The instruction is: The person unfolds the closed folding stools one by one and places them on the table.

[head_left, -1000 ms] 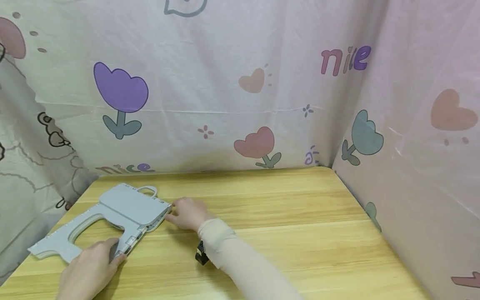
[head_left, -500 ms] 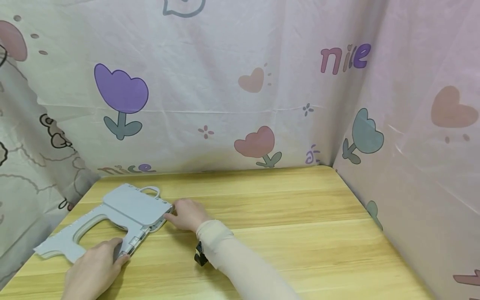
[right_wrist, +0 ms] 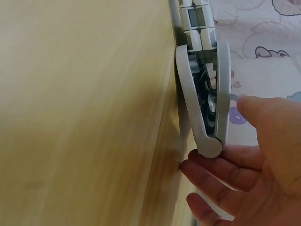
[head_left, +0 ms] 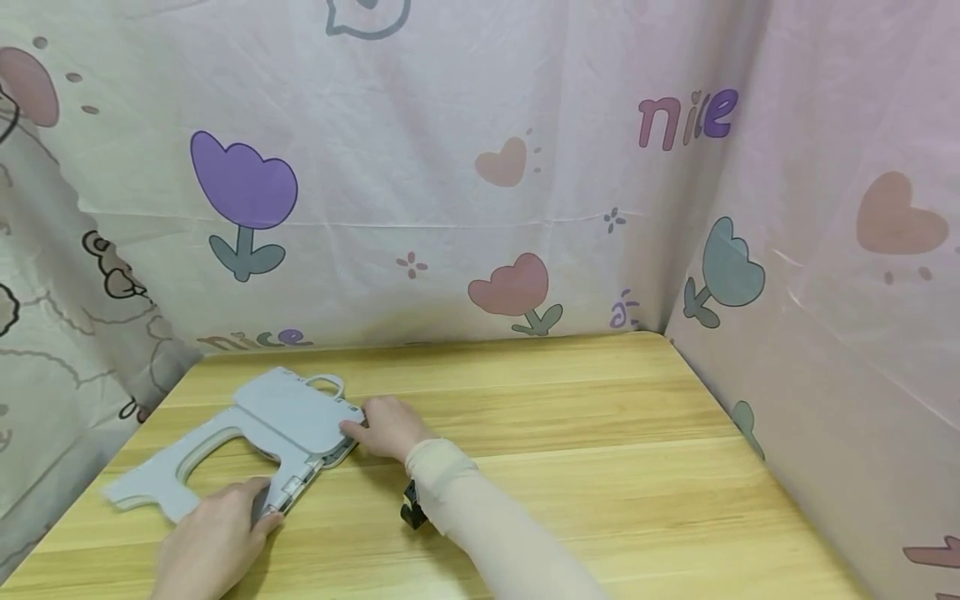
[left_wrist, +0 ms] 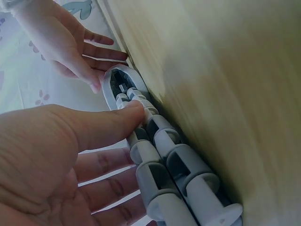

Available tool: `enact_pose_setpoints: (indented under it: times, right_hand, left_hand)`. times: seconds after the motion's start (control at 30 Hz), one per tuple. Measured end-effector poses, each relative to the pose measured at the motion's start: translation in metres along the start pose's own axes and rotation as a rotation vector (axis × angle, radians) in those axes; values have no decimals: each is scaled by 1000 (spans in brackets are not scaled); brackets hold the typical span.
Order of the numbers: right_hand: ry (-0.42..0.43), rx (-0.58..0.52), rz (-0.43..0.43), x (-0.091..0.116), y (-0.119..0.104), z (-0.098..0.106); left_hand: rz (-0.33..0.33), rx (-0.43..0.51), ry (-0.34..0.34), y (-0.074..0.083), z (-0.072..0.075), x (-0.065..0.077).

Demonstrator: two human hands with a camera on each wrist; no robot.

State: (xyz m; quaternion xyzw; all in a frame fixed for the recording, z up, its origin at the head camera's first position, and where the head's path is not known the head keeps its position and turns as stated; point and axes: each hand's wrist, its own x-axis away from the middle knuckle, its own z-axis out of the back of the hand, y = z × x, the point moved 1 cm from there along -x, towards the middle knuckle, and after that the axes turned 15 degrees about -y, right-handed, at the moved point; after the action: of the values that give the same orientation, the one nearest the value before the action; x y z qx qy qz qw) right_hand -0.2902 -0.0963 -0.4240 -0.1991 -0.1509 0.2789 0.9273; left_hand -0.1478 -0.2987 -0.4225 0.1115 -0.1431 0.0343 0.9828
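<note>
Landmark: a wooden table (head_left: 600,467) with yellow-brown grain
Folded plastic piece (head_left: 300,410): pale grey, on the left part of the table, broad panel facing up, its large curved cut-out toward the table's near left
Loop handle (head_left: 327,377): thin, on the edge of the piece that faces the table's back
Hinges (left_wrist: 146,153): a double row of knuckles along the edge facing the table's near side
Left hand (head_left: 213,537): over the table's near left, gripping the piece, thumb on the hinges, fingers over the upper side
Right hand (head_left: 393,429): left of the table's middle, loosely spread, fingers touching the rounded end of the piece; whether the thumb touches, I cannot tell
Rounded end (right_wrist: 209,148): two walls slightly apart, a dark inside showing between them
Sleeve (head_left: 495,517): pale, reaching over the table from its near edge
Black device (head_left: 412,507): at the right wrist, above the table
Curtain (head_left: 420,125): behind the table and along both its sides
Purple tulip print (head_left: 247,185): above the table's back left
</note>
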Motion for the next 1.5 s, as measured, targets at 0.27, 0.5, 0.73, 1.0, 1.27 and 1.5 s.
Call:
enact_pose_setpoints:
  times: [0.27,0.5,0.73,1.0,1.27,1.5]
  right_hand:
    - [-9,-126,17,7,18,2]
    - [-16,-242,25,19,33,7]
    - [-46,-308,0,33,51,12]
    - [-36,-309,-24,56,74,21]
    - [-6,-274,-2,74,94,29]
    - [0,-269,-9,94,111,33]
  left_hand:
    - [-30,-13,4,18,-2,3]
    - [-43,-7,26,35,-5,4]
    - [-71,-7,34,53,-8,3]
    - [-129,-4,74,78,-12,5]
    - [-178,-22,112,101,-14,7]
    - [-218,-33,156,119,-20,10]
